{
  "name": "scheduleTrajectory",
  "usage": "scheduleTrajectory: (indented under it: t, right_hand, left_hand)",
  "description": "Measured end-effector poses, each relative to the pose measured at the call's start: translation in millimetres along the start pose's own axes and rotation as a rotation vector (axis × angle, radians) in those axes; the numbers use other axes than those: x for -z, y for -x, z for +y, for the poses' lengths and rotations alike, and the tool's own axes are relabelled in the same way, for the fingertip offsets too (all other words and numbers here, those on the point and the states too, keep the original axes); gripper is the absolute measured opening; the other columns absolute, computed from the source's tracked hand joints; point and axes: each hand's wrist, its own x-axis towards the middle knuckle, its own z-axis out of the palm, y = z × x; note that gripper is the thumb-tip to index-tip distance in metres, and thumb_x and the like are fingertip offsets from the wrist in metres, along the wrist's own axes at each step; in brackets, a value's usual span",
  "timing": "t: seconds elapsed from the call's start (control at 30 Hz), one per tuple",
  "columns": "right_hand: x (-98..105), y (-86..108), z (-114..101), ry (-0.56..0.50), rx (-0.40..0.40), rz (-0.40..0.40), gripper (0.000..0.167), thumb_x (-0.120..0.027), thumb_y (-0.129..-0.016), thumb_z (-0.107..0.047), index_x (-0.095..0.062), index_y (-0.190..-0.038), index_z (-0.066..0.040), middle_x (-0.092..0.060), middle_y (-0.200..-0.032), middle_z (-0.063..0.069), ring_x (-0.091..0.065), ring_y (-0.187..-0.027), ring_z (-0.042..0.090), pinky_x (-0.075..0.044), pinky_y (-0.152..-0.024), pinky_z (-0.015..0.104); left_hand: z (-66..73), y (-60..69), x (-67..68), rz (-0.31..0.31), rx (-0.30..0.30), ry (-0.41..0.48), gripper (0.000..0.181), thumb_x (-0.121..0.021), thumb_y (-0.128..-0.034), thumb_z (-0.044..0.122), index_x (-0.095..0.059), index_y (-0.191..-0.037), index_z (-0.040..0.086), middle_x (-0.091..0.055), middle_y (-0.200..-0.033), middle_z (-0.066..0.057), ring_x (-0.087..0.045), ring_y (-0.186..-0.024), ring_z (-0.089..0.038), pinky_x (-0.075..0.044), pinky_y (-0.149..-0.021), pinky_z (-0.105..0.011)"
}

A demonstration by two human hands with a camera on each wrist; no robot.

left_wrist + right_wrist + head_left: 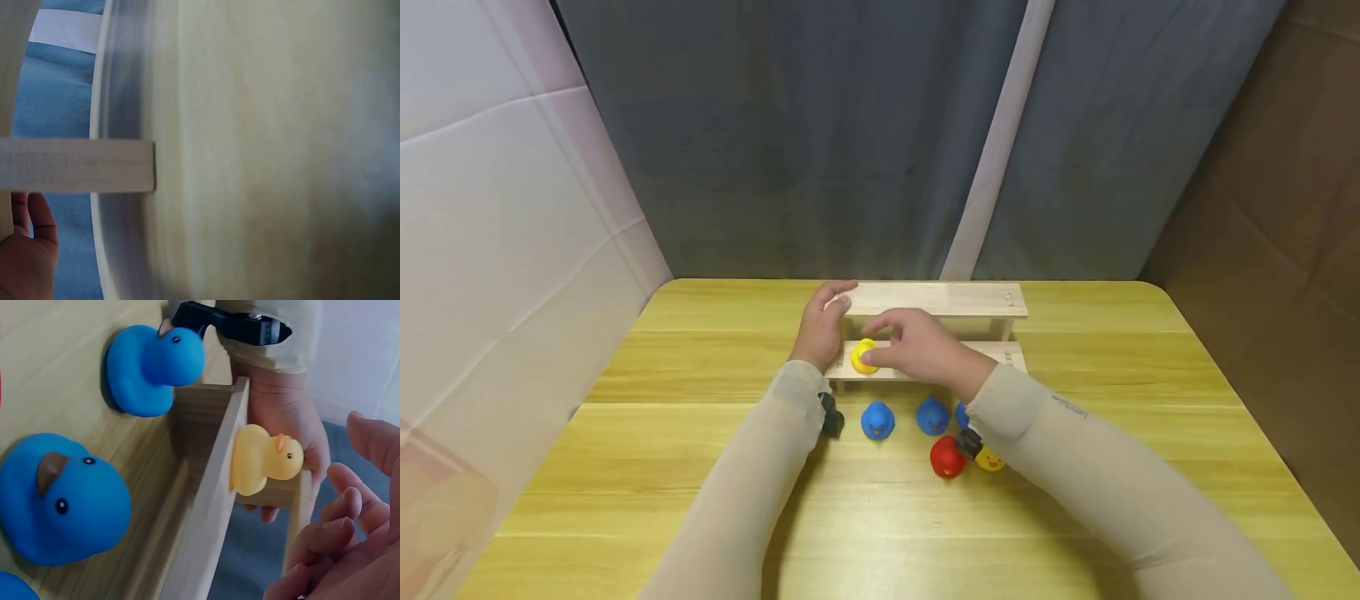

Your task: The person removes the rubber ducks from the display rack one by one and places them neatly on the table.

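Observation:
A yellow rubber duck [858, 358] stands on the left part of the lower step of a wooden two-step shelf [936, 298]. My right hand [921, 346] is beside the duck; in the right wrist view a gap separates the loosely bent fingers [344, 509] from the yellow duck [250, 464], and nothing is in them. With thumb and fingers, my left hand [818, 332] holds the shelf's left end by the top step. In the left wrist view, the left hand [28, 265] shows partly behind a wooden post [75, 164].
In front of the shelf stand blue ducks [877, 422], one partly hidden by the right sleeve. A red duck [947, 457] and another yellow duck [990, 460] are nearer, by the right wrist's black camera [968, 443]. A grey curtain [820, 150] hangs behind the wooden table [700, 358].

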Motion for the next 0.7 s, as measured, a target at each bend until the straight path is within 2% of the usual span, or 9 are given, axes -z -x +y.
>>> scheduleTrajectory:
  t: [0.17,0.4,0.57,0.7]
  right_hand:
    - [-4,-6.5,3,0.039,-0.017,-0.013,0.043,-0.085,-0.088,-0.023,-0.074,-0.127,-0.008,-0.049,-0.066,-0.001,-0.046,-0.058,0.015,-0.039,-0.054,0.027]
    - [-4,-11.0,4,0.103,-0.064,-0.026,0.041,-0.087,-0.087,-0.023,-0.075,-0.125,-0.012,-0.054,-0.070,0.002,-0.050,-0.063,0.017,-0.041,-0.056,0.028]
    - [-6,-13.8,6,0.158,-0.086,-0.038,0.042,-0.088,-0.087,-0.024,-0.075,-0.126,-0.014,-0.061,-0.079,0.004,-0.054,-0.069,0.018,-0.045,-0.061,0.029]
    - [-8,-15.3,6,0.208,-0.073,-0.048,0.043,-0.087,-0.087,-0.024,-0.074,-0.127,-0.014,-0.070,-0.096,0.004,-0.058,-0.080,0.019,-0.050,-0.071,0.031]
  left_hand:
    - [-1.3,-1.4,-1.2,0.003,-0.004,0.001,0.038,-0.047,-0.1069,0.022,-0.065,-0.139,0.013,-0.057,-0.152,-0.006,-0.043,-0.149,-0.027,-0.024,-0.127,-0.053]
    - [-0.1,-1.3,-1.9,0.011,-0.007,0.000,0.037,-0.048,-0.1051,0.021,-0.067,-0.136,0.014,-0.059,-0.148,-0.004,-0.047,-0.144,-0.024,-0.029,-0.125,-0.050]
    - [2.3,-0.1,-1.7,0.007,-0.003,-0.007,0.037,-0.047,-0.1061,0.022,-0.067,-0.137,0.014,-0.059,-0.150,-0.005,-0.046,-0.146,-0.025,-0.028,-0.126,-0.052]
    - [3.1,0.3,-1.5,0.003,0.006,0.009,0.038,-0.046,-0.1075,0.020,-0.065,-0.139,0.011,-0.056,-0.152,-0.008,-0.043,-0.149,-0.029,-0.025,-0.127,-0.053]
